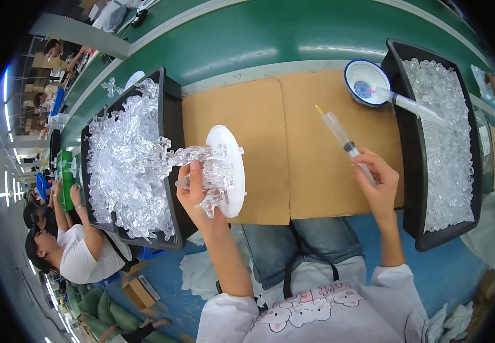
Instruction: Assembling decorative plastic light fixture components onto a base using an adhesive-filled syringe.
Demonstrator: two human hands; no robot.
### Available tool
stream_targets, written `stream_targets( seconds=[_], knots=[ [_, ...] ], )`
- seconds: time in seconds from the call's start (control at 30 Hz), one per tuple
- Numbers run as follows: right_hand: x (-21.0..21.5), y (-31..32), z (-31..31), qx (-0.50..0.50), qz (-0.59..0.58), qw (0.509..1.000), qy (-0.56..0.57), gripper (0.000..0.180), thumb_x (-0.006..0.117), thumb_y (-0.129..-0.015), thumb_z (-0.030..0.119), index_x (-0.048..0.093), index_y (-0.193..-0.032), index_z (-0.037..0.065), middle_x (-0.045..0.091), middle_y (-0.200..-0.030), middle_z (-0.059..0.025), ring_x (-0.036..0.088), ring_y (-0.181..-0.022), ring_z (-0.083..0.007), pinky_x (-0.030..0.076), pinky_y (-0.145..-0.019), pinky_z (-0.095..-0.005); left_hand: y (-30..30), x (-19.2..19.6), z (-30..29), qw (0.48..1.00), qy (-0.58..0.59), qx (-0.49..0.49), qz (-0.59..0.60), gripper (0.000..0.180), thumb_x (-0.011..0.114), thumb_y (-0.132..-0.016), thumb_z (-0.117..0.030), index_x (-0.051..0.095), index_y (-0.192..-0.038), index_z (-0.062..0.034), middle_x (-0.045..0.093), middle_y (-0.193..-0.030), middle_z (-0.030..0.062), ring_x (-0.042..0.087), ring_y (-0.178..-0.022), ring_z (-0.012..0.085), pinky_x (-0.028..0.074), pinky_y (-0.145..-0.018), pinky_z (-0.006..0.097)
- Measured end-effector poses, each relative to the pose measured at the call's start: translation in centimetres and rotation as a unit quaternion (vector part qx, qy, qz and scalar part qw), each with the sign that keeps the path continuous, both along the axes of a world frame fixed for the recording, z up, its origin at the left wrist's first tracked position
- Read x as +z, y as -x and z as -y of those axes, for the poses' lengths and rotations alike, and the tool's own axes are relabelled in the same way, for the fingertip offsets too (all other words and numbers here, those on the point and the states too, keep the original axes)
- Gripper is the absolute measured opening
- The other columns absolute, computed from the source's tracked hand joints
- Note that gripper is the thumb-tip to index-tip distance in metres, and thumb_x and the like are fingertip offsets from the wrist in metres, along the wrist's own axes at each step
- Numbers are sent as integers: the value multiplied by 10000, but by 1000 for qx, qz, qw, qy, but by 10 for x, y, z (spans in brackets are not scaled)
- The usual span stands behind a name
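White disc piece (236,177), clear figures (199,153) on its face, being held on edge by left hand (193,197) over left side of cardboard (316,183), beside left bin (173,111), grip being closed among figures. Syringe (338,130) being gripped in right hand (381,186). Disc piece being judged light, stiff, slick, brittle at figures; hold being best taken by rim.

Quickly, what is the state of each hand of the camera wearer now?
Left hand: closed, holding a white disc with clear pieces on it.
Right hand: closed, holding a syringe with a yellow tip.
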State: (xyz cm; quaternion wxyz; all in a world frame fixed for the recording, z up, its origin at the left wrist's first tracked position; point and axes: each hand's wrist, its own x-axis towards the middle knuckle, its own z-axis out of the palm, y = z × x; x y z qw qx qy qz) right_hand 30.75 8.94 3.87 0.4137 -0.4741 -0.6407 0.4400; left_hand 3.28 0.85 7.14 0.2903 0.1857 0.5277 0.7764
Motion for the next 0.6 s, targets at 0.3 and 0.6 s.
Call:
stream_targets(
  seconds=[0.3, 0.6],
  knots=[
    [-16, -10, -18, 3, 144, 979, -141, 181, 599, -754, -38, 629, -924, 17, 629, -1038, -159, 619, -910, -269, 476, -754, -315, 8, -45, -54, 993, 34, 59, -99, 272, 646, -849, -131, 598, -1023, 72, 624, -938, 73, 556, -848, 92, 448, -748, 229],
    [-4, -29, -21, 35, 173, 982, -64, 361, 630, -753, 25, 597, -1111, 53, 509, -1255, -140, 542, -1067, -285, 444, -857, -340, 41, -64, -145, 949, 99, 57, -294, 278, 653, -841, -147, 621, -980, 91, 641, -915, 85, 568, -872, 127, 440, -805, 257]
  ],
)
